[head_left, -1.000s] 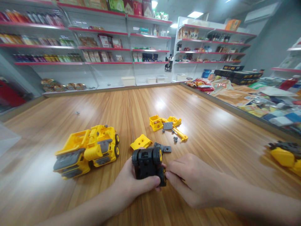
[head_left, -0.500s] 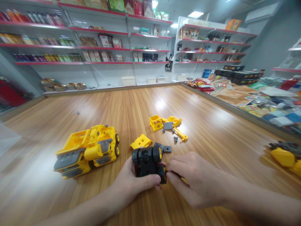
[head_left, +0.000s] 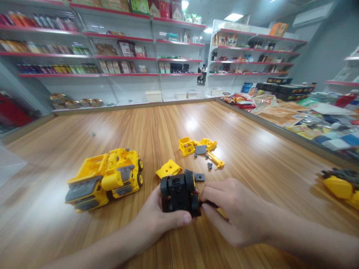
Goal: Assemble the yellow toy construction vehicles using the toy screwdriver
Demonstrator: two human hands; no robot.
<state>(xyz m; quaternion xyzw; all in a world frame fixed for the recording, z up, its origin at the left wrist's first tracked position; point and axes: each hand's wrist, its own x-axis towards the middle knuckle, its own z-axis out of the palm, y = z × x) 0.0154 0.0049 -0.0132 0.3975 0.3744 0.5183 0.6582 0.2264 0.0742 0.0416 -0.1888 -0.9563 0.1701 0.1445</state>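
My left hand (head_left: 157,213) is wrapped round a black toy vehicle chassis (head_left: 179,194) with chunky wheels, its thumb across the near edge. The chassis is held tilted above the table. At its right side, by the near wheel, my right hand (head_left: 230,209) is closed in a pinch. A small dark piece shows between those fingers, mostly hidden, and I cannot make out what it is. Just beyond the chassis lie a flat yellow plate (head_left: 168,169) with holes and a small grey part (head_left: 199,177).
A yellow toy dump truck (head_left: 105,179) stands to the left. Farther back are several yellow toy parts (head_left: 186,145) and small grey pieces (head_left: 209,166). Another yellow and dark toy (head_left: 338,186) sits at the right edge. Packaged goods (head_left: 280,114) lie beyond the table's raised edge.
The chassis has shifted slightly right and turned in my left hand, so its yellow hubs show less. My right hand stays pinched beside the near wheel.
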